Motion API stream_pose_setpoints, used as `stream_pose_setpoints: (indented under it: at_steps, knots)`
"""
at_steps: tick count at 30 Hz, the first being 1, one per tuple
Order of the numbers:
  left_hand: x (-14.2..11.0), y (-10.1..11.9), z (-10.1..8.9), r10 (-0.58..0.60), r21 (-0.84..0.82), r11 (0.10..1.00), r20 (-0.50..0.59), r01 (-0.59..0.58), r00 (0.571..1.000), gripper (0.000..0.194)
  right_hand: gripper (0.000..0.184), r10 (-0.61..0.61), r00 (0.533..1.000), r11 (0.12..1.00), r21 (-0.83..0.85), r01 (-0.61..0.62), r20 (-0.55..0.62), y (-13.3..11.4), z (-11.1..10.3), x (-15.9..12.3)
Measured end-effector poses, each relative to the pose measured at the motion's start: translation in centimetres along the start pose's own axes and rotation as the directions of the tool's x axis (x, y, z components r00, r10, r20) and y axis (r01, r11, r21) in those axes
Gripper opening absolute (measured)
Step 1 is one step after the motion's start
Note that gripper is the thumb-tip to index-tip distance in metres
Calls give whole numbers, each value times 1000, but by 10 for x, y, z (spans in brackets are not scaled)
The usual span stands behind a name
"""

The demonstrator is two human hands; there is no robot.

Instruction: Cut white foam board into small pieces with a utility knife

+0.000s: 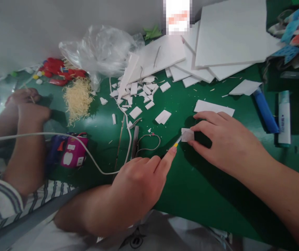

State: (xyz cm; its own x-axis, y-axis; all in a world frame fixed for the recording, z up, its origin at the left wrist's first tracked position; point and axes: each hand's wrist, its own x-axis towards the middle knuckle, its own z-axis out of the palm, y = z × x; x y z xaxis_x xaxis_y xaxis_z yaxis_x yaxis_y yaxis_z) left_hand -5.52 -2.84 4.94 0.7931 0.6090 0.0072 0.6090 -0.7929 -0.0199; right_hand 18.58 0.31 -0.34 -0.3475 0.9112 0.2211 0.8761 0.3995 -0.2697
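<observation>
My left hand (pixel 144 177) is closed around a slim pen-like tool (pixel 176 144) with a yellow collar and a thin metal tip; most of its handle is hidden in the fist. The tip meets the left side of a small white foam piece (pixel 187 135). Thumb and fingertips of my right hand (pixel 217 136) pinch that piece from the right, just above the green table (pixel 207 202). Behind the right fingers lies a longer white foam strip (pixel 214 107). Two loose foam pieces (pixel 163 117) rest left of the held one.
White foam sheets (pixel 233 35) are stacked at the back, with scraps (pixel 146 90) before them. A white cable (pixel 94 157) crosses the left side. Another person's hands (pixel 31 101) rest by shredded straw (pixel 78 99). A blue tool (pixel 266 111) and marker (pixel 284 118) lie right.
</observation>
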Motion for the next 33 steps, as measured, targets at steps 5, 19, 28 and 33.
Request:
stream_pose_setpoints:
  at_steps: [5, 19, 28, 33]
  knots:
    - [-1, 0, -4, -1, -17, 1000, 41, 2, 999, 45, 18, 12, 1000, 1000, 21, -13, 12, 1, 0, -1]
    - [-9, -7, -9, -67, -97, 993, 23, 69, 997, 42, 21, -10, 1000, 999, 36, 10, 5, 4, 2, -1]
    - [-14, -21, -7, -151, -178, 973, -25, 144, 988, 40, 33, -37, 999, 997, 67, 37, 7, 4, -3, -1]
    - [-12, -17, -2, -159, -185, 973, -87, 140, 983, 39, 36, 25, 999, 999, 32, -24, -42, 0, 1, -1]
